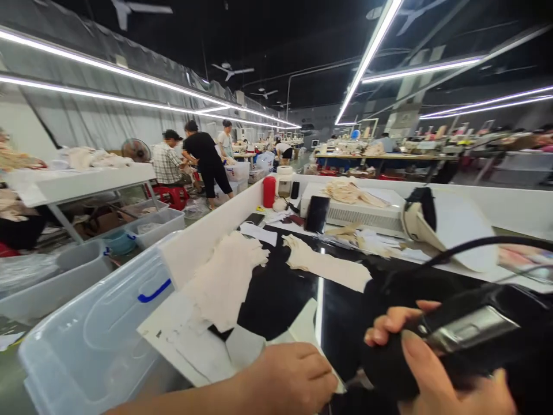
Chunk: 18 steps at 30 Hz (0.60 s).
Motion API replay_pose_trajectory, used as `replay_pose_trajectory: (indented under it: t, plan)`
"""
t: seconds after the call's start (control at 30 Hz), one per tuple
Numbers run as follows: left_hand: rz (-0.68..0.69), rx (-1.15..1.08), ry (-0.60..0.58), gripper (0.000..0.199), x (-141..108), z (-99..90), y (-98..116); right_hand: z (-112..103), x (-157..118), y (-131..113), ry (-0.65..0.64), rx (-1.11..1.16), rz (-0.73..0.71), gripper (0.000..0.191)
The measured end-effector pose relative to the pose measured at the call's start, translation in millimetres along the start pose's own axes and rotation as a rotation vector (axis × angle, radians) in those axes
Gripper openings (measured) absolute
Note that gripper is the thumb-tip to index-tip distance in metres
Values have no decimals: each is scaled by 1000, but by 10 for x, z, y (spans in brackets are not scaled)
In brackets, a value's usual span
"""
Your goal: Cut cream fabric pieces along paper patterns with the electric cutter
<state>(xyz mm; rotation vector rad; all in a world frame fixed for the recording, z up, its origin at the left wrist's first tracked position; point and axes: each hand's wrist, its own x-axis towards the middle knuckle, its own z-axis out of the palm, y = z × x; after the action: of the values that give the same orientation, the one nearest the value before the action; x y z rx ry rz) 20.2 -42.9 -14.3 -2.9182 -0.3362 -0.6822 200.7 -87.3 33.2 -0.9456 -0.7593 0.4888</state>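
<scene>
My left hand (294,374) is low in the middle, fingers curled down and pressed together over the table's dark surface. Pale paper-like pieces (302,323) lie right beside it; what its fingertips grip, if anything, is hidden. On the right, my right hand (427,363) is wrapped round a black device with a silver metal plate (473,328), its exact kind unclear. Behind it arches a black cable (475,246). Cream fabric pieces lie in a stack on the left (224,282) and in a smaller stack (326,265) farther back.
A low white wall (211,225) edges the table, with a clear plastic bin (99,328) outside it. At the back stand a red container (268,192), a dark phone (317,214) and a white box (363,210) bearing fabric. People (205,153) are at work at far left.
</scene>
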Motion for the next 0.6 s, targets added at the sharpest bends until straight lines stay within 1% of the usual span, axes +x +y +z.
replay_pose_trajectory:
  t: [0.03, 0.13, 0.27, 0.43, 0.6]
  plan:
    - [-16, -37, 15, 18, 2, -29, 17, 12, -20, -60, -18, -13, 19, 48]
    - [-33, -70, 74, 15, -17, -121, 35, 68, -55, -160, -41, -25, 0, 45]
    - [-15, -38, 79, 14, -17, -177, 33, 74, -59, -158, -63, -2, -35, 42]
    - [22, -8, 35, 15, -12, -195, 23, 62, -50, -154, -73, -3, -32, 41]
    - [-12, -44, 39, 14, -37, -122, 12, 97, -78, -176, -52, -27, -5, 44]
